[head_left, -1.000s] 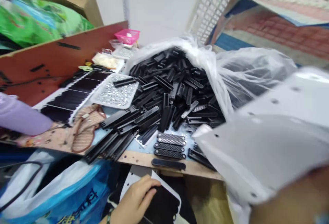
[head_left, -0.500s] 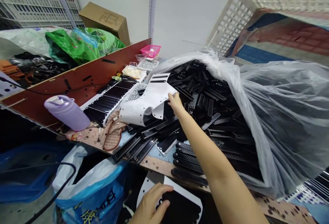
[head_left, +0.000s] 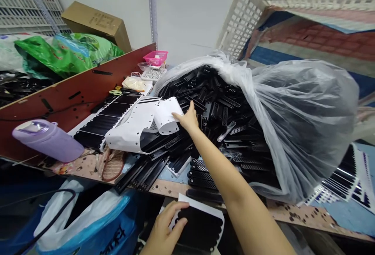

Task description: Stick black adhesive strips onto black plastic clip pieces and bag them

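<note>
Over the bench my right hand [head_left: 189, 119] is spread, its thumb tip beside a curled white perforated sheet [head_left: 124, 136]; nothing is in its grasp. A heap of black strips [head_left: 211, 91] lies beyond and right of it, inside a clear plastic bag [head_left: 281, 102]. Low in the view, my left hand [head_left: 170, 223] grips the left edge of a white-backed sheet of black pieces [head_left: 199, 227], fingers on top, below the bench's front edge. Dark strips with a mesh pattern [head_left: 202, 175] are stacked at the front edge between the hands.
A purple bottle [head_left: 49, 139] leans at the left near a red board [head_left: 88, 79]. Black strip sheets [head_left: 102, 122], a pink basket [head_left: 156, 57] and a tray of small metal parts [head_left: 154, 74] stand behind. A blue and white bag [head_left: 96, 223] hangs below the bench.
My right hand has let go of the white sheet and opened; the sheet's free end has curled over. The view has shifted right. My left hand still grips its sheet.
</note>
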`<state>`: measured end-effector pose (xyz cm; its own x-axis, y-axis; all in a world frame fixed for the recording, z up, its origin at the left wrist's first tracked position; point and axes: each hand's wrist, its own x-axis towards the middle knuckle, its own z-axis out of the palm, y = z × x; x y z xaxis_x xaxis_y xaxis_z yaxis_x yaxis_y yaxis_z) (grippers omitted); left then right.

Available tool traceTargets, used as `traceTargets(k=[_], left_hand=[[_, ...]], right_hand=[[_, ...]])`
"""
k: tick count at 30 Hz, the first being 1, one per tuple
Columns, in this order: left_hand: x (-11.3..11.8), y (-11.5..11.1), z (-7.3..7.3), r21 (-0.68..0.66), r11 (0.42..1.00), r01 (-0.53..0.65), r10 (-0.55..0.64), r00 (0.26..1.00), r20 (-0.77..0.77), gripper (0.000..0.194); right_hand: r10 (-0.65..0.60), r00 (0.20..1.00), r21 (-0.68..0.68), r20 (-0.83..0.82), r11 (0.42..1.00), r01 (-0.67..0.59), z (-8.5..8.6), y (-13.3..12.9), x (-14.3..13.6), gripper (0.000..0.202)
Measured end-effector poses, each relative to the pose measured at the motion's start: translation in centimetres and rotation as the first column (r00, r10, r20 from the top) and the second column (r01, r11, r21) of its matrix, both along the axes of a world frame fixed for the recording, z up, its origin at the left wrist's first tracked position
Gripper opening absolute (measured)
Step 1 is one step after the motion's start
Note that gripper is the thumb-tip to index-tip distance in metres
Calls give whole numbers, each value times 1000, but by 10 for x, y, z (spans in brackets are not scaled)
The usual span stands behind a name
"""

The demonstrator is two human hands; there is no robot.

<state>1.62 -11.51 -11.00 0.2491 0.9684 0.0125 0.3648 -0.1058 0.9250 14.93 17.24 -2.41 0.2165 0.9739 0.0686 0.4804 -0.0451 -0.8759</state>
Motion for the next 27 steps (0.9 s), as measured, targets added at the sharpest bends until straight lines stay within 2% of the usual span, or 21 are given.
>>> traceTargets(k=[1,3,5,6,7,8,10,11,12,13,14,15,16,17,18,20,21,23,25,27], left_hand=[[1,-1,0,4,1000,-11,11,1000,0,28],[0,-3,2,2,999,-38,38,999,-15,30],[-3,-3,5,-9,997,-83,83,996,-24,32],[-5,-3,6,-17,994,-111,110,994,-24,32],[-7,-2,7,-28,991,-134,134,991,-25,32],[-9,-1,7,-41,989,-145,144,989,-29,33],[-13,1,6,-69,990,-121,117,992,-54,34],[-15,2,5,-82,993,-91,85,994,-72,35],[-16,2,3,-92,994,-54,46,995,-90,36],[-16,3,1,-99,995,-22,11,994,-105,36],[-15,3,0,-107,994,-4,-9,993,-117,36],[-13,3,0,-119,993,-1,-14,992,-125,37],[-10,3,0,-135,991,-12,-6,991,-133,38],[-7,3,0,-156,987,-28,5,989,-145,39],[-3,4,1,-175,984,-42,14,987,-160,41],[5,4,4,-202,978,-48,9,981,-192,44],[9,3,5,-206,978,-41,-3,979,-206,46],[15,2,7,-204,979,-17,-30,973,-229,48],[20,-1,7,-196,981,-4,-46,967,-250,50],[25,-5,7,-198,980,-17,-37,964,-264,51]], right_hand=[[29,1000,-14,10,999,-29,5,3,-7,93],[103,995,5,-19,995,-103,19,3,-14,53],[147,987,95,-66,986,-141,36,-12,-5,19],[156,983,155,-95,978,-141,44,-26,8,15],[154,979,238,-135,964,-119,50,-44,27,15],[182,952,437,-246,898,-59,54,-66,53,13],[64,945,541,-322,831,128,50,-117,121,10],[-70,922,621,-382,719,312,43,-146,159,13],[-205,878,664,-433,586,465,31,-176,198,18],[-340,824,668,-454,482,567,16,-209,236,22],[-486,750,636,-449,416,650,-2,-244,271,24],[-646,644,541,-411,396,742,-22,-280,300,26],[-829,472,413,-299,333,847,-43,-318,323,28],[-952,296,270,-78,265,926,-64,-354,339,34],[-976,214,208,39,218,954,-85,-388,349,40],[-968,138,138,210,169,976,-123,-441,352,41],[-946,146,84,288,177,981,-140,-458,348,41],[-881,244,-64,405,238,969,-171,-473,335,38],[-787,404,-246,466,323,914,-197,-470,323,30],[-675,554,-418,487,377,826,-216,-458,314,21]])
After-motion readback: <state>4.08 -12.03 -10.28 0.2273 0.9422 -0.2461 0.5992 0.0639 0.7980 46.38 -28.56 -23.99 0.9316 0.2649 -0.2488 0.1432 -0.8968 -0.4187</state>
